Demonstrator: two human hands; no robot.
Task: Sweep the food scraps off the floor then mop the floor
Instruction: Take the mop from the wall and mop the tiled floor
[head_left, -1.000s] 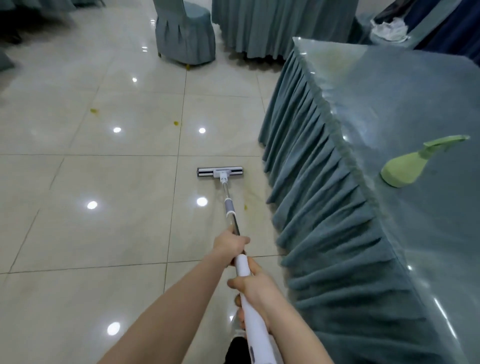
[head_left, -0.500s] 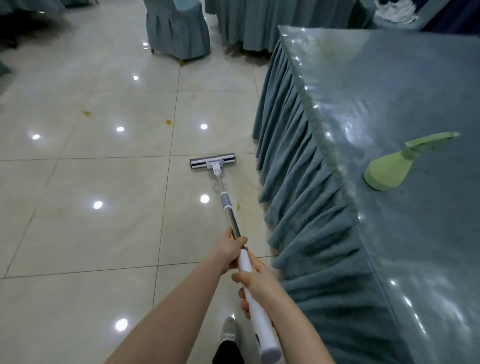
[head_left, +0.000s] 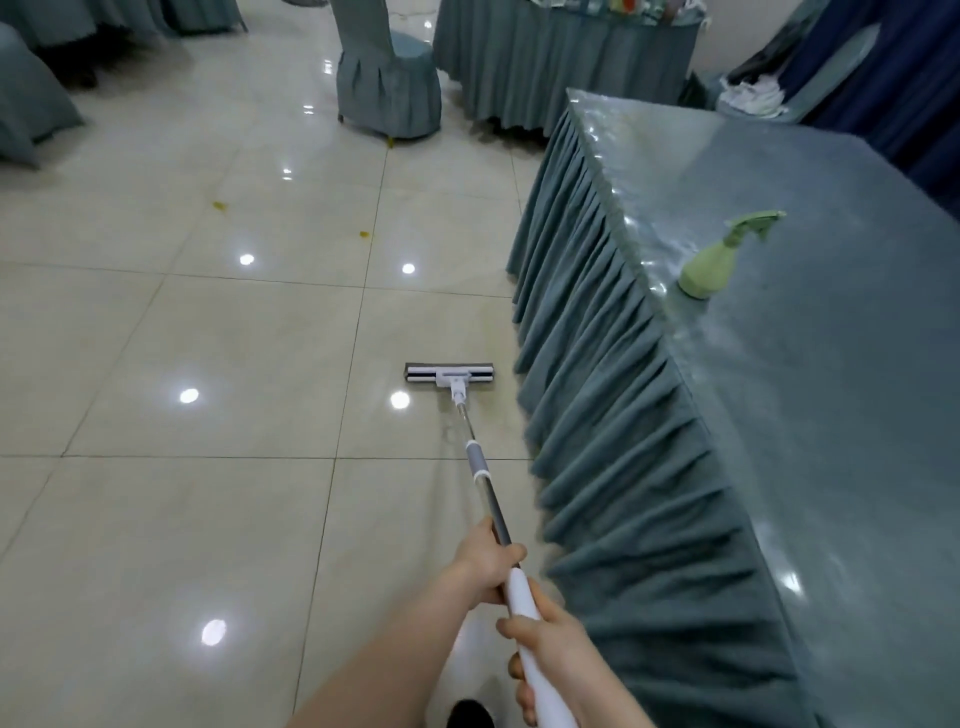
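I hold a flat mop with both hands. Its grey and white head (head_left: 450, 373) lies flat on the glossy beige tile floor (head_left: 208, 519), close to the skirted table. The metal and white handle (head_left: 488, 499) runs back toward me. My left hand (head_left: 485, 564) grips the handle higher up the pole, and my right hand (head_left: 550, 644) grips the white end section below it. Small yellow food scraps (head_left: 220, 206) lie on the tiles farther ahead, with another scrap (head_left: 364, 234) to their right and one (head_left: 389, 140) by a chair's foot.
A long table with a pleated teal skirt (head_left: 623, 415) fills the right side; a green spray bottle (head_left: 711, 265) stands on its top. A teal covered chair (head_left: 387, 78) and another skirted table (head_left: 561, 62) stand at the back. More covered furniture (head_left: 26, 98) is at far left.
The mop head has been pulled back toward me along the table's skirt. My view has lifted, so more of the back of the room shows. Both hands keep their grip.
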